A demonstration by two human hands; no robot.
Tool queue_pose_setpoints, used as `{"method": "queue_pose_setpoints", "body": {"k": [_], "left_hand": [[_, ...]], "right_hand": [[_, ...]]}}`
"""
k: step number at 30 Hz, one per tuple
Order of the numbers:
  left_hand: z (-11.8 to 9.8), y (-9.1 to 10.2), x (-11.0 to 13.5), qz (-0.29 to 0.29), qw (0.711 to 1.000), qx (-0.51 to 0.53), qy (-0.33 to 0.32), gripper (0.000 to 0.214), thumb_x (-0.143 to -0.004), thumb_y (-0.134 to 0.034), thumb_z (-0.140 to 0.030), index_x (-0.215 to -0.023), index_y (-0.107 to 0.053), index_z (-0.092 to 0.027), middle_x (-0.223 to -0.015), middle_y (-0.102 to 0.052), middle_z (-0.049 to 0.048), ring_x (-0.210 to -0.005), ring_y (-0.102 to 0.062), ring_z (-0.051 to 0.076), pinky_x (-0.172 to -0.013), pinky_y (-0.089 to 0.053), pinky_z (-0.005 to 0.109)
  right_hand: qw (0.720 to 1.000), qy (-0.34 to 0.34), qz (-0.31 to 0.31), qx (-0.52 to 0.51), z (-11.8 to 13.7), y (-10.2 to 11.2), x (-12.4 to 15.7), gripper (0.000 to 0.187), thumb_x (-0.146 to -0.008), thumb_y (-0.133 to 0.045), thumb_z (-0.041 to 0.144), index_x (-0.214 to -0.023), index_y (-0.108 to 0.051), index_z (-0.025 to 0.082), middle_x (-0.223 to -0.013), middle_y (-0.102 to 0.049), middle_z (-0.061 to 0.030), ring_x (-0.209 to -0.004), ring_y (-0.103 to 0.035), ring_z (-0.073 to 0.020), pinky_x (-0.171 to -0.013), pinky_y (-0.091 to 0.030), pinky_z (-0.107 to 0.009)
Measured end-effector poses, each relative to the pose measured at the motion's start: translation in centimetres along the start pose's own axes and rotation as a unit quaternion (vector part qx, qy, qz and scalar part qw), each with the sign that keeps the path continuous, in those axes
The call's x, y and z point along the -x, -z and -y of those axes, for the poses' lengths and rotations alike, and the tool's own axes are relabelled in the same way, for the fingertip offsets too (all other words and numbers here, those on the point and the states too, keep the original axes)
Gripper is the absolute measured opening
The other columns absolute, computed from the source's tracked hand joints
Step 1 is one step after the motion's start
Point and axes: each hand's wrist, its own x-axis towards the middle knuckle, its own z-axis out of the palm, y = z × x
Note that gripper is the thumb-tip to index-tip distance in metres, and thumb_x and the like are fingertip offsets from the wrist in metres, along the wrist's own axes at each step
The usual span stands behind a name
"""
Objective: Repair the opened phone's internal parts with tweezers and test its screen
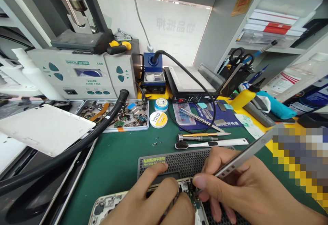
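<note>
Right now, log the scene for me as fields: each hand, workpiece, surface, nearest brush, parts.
left hand: over the opened device, grip hidden
right hand: holding a flat metal tool, tip unclear
workpiece: internals exposed, partly covered by left hand
surface: dark honeycomb mat
brush: white-handled brush, beyond the mat
parts: tray of loose components, farther left

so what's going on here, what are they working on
A person has both hands on an opened electronic device lying on a black anti-slip mat. The left hand is over the device, fingers curled; the right hand grips a flat metal tool, probably tweezers, beside the exposed circuit board. Its tip is hard to make out. A brush lies just beyond the mat.
</note>
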Motion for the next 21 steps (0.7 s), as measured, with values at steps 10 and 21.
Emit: {"method": "queue_pose_setpoints", "body": {"k": [10,21], "left_hand": [[-0.27,-0.16,-0.07,-0.02,1.0,0.008,0.021,0.022,-0.096,-0.057,-0.003,-0.085,-0.068,-0.018,-0.076,-0.067,-0.0058,-0.078,-0.062,0.013,-0.115,-0.046,0.04],[-0.21,-0.11,0.1,-0.008,1.0,0.014,0.013,0.023,-0.098,-0.057,-0.005,-0.084,-0.07,-0.018,-0.078,-0.067,-0.0063,-0.081,-0.06,0.013,-0.119,-0.038,0.041]], "right_hand": [[1.0,-0.007,0.001,-0.018,0.58,-0.09,0.29,0.036,-0.087,-0.082,0.046,-0.079,-0.06,0.019,-0.065,-0.068,0.0022,-0.05,-0.062,-0.0084,-0.042,-0.044,-0.013],[0.999,-0.004,0.0,-0.035,0.5,-0.13,0.26,0.035,-0.086,-0.084,0.043,-0.078,-0.061,0.019,-0.065,-0.068,0.0028,-0.051,-0.062,-0.0083,-0.043,-0.043,-0.012]]}}
